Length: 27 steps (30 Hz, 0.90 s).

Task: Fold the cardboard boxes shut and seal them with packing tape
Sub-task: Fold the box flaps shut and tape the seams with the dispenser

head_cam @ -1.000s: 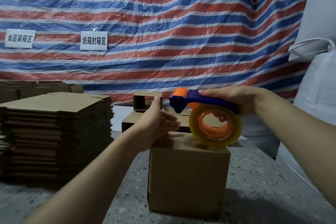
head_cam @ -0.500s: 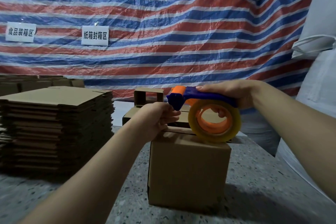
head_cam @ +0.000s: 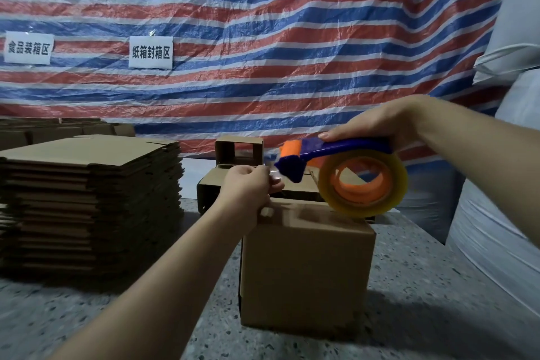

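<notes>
Sitting on speckled tabletop (head_cam: 423, 286) before striped tarp (head_cam: 263, 9): box (head_cam: 304, 272). Right hand (head_cam: 377, 123) grips dispenser (head_cam: 336, 152) above it; left hand (head_cam: 248, 187) pinches tape end (head_cam: 273, 174), blurred. Far boxes (head_cam: 238, 152) partly hidden.

The box (head_cam: 306, 269) at lower centre is matt brown cardboard, like the flat stack (head_cam: 90, 199) at left. The tape roll (head_cam: 362, 184) is glossy clear plastic. Speckled stone tabletop (head_cam: 438, 286); crinkly woven plastic sheet (head_cam: 263, 23) across the top.

Speckled grey stone surface (head_cam: 423, 301), closed cardboard box (head_cam: 304, 272) upright, stack of flattened cartons (head_cam: 87, 199) at left, open boxes (head_cam: 233, 184) behind
</notes>
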Tool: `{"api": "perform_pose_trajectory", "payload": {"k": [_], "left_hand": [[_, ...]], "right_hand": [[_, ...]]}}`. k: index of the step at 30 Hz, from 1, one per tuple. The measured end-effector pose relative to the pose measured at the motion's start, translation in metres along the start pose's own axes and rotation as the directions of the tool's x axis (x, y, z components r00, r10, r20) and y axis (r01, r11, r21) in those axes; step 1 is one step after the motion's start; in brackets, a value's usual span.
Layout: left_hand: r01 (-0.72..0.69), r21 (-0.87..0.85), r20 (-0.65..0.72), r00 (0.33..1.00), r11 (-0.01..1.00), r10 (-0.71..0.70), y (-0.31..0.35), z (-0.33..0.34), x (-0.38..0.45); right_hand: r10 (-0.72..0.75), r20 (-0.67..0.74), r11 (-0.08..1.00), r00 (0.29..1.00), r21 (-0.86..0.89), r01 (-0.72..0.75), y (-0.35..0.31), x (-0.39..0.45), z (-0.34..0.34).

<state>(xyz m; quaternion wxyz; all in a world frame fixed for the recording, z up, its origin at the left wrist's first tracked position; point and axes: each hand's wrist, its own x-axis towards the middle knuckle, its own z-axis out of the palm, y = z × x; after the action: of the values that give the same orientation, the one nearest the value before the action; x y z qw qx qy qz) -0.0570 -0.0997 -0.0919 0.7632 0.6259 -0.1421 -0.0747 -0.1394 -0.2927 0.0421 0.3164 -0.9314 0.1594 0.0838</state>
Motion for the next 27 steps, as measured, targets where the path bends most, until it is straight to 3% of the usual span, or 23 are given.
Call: {"api": "perform_pose_trajectory", "payload": {"k": [8,11,12,14,17,27], "left_hand": [[0.106,-0.164,-0.154,0.979,0.981,-0.132,0.003,0.003,0.004],[0.117,-0.201,-0.131,0.981,0.973,-0.145,0.007,-0.002,0.001],[0.109,-0.163,-0.116,0.985,0.981,-0.128,0.008,-0.007,0.000],[0.032,0.072,-0.089,0.996,0.997,-0.025,0.009,-0.022,-0.002],[-0.061,0.319,-0.046,0.996,0.946,0.079,0.005,-0.041,-0.003],[0.064,0.334,-0.063,0.997,0.940,-0.046,-0.033,-0.053,0.003]], "right_hand": [[0.068,0.003,0.998,0.998,-0.002,-0.068,0.022,-0.001,-0.011],[0.070,0.007,0.997,0.998,-0.038,-0.070,0.017,0.003,-0.005],[0.074,0.009,0.996,0.997,-0.054,-0.074,0.014,0.003,-0.004],[0.085,0.008,0.992,0.996,-0.094,-0.084,0.007,0.004,-0.002],[0.108,-0.002,0.984,0.994,-0.140,-0.107,-0.003,0.007,0.003],[0.203,0.000,0.931,0.979,-0.309,-0.194,-0.030,0.016,0.014]]}}
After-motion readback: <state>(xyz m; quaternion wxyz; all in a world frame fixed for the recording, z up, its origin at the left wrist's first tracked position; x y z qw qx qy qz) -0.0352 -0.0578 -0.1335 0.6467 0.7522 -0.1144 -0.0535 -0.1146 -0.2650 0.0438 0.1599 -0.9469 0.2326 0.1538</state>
